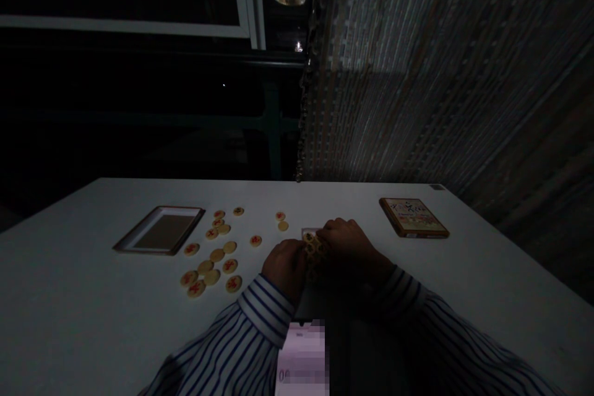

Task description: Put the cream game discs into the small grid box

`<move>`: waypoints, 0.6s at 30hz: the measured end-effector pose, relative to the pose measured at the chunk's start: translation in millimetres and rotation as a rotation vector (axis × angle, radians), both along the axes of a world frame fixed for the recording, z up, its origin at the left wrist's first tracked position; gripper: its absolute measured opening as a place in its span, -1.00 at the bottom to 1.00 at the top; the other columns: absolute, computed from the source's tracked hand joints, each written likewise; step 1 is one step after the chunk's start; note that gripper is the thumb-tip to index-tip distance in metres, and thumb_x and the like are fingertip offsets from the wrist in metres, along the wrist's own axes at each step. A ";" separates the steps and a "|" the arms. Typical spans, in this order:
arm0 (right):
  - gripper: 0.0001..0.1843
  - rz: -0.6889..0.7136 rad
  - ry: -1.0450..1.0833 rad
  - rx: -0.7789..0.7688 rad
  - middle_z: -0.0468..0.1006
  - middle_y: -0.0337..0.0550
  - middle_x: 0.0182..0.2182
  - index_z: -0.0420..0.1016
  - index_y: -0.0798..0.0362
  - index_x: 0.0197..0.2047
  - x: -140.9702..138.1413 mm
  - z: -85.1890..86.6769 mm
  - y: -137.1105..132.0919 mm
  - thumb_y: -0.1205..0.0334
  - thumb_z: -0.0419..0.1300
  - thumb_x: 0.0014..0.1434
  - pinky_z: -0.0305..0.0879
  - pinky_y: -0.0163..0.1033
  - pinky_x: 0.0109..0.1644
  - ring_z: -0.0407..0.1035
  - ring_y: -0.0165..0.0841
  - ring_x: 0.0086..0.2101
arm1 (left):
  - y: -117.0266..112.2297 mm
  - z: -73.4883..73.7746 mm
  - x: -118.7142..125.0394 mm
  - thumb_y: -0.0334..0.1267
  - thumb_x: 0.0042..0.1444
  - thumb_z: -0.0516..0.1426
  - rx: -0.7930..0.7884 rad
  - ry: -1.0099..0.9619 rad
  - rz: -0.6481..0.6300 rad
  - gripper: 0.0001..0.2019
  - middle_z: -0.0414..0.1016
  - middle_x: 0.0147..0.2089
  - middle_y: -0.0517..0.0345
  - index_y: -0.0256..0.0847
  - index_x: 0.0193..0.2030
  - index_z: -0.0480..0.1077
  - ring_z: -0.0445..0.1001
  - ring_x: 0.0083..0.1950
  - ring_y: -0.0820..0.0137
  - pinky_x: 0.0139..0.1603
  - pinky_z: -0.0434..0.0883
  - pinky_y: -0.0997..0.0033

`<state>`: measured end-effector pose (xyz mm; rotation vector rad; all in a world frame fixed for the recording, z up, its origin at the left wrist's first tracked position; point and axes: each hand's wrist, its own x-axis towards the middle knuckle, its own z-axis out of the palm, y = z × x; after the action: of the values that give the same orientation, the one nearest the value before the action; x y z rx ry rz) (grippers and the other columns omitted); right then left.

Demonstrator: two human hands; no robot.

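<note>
Both my hands meet at the middle of the white table [69, 297]. My left hand [283, 266] and my right hand [346, 240] are closed around a small stack of round yellow game pieces [314, 249] held between them. Several more yellow discs with red marks [211, 263] lie scattered on the table to the left of my hands. Two further discs [281, 221] lie just beyond my left hand. Striped shirt sleeves cover both my forearms.
An open shallow box tray [160, 230] lies at the left. A closed box lid with a printed picture [413, 216] lies at the right. A beaded curtain [417, 74] hangs behind the table. The room is dark.
</note>
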<state>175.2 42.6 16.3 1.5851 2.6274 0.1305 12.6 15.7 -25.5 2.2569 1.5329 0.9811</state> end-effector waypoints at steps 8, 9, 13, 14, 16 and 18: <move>-0.71 -0.006 0.026 0.053 0.43 -0.05 -0.24 0.38 -0.02 -0.14 4.5 4.3 0.6 0.13 -0.06 0.15 0.06 -0.18 -0.26 0.27 -0.21 -0.21 | 0.5 -2.5 0.7 -0.38 0.03 0.01 0.019 -0.013 0.000 -0.81 0.49 -0.27 0.05 -0.29 -0.24 0.39 0.42 -0.22 0.36 -0.17 0.38 0.34; -0.70 -0.009 0.031 0.067 0.43 -0.05 -0.24 0.38 -0.03 -0.12 5.7 5.1 1.3 0.14 -0.07 0.16 0.06 -0.18 -0.26 0.26 -0.21 -0.21 | 0.5 -2.5 0.9 -0.38 0.03 0.01 0.020 -0.011 0.000 -0.81 0.49 -0.27 0.05 -0.28 -0.24 0.40 0.42 -0.22 0.36 -0.18 0.38 0.34; -0.69 0.001 0.044 0.081 0.42 -0.08 -0.24 0.38 -0.03 -0.11 6.8 5.2 3.8 0.15 -0.11 0.19 0.04 -0.19 -0.27 0.26 -0.23 -0.22 | 0.7 -2.3 0.6 -0.38 0.03 0.01 0.027 -0.003 0.009 -0.81 0.49 -0.27 0.05 -0.27 -0.24 0.39 0.43 -0.22 0.36 -0.18 0.38 0.33; -0.69 0.006 0.050 0.075 0.42 -0.08 -0.24 0.38 -0.04 -0.11 5.8 4.3 3.8 0.14 -0.10 0.18 0.03 -0.19 -0.27 0.26 -0.24 -0.22 | 0.8 -2.3 0.3 -0.38 0.03 0.01 0.027 -0.003 0.006 -0.81 0.49 -0.27 0.05 -0.27 -0.24 0.39 0.43 -0.22 0.36 -0.17 0.38 0.34; -0.69 0.013 0.067 0.066 0.41 -0.07 -0.24 0.38 -0.04 -0.11 2.9 2.0 2.9 0.11 -0.08 0.18 0.02 -0.20 -0.26 0.24 -0.24 -0.21 | 1.0 -2.6 -0.2 -0.38 0.03 0.01 0.025 -0.004 -0.004 -0.81 0.49 -0.26 0.04 -0.28 -0.23 0.39 0.43 -0.21 0.36 -0.16 0.38 0.33; -0.68 0.014 0.082 0.064 0.40 -0.06 -0.24 0.38 -0.04 -0.11 -0.4 0.1 1.3 0.09 -0.09 0.17 0.01 -0.20 -0.25 0.23 -0.25 -0.21 | 1.1 -2.7 -0.4 -0.37 0.03 0.01 0.023 -0.005 -0.012 -0.81 0.49 -0.25 0.04 -0.28 -0.23 0.39 0.42 -0.21 0.36 -0.15 0.38 0.33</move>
<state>174.8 44.0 16.4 1.6261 2.7221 0.1546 12.3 16.8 -28.2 2.2748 1.5113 1.0058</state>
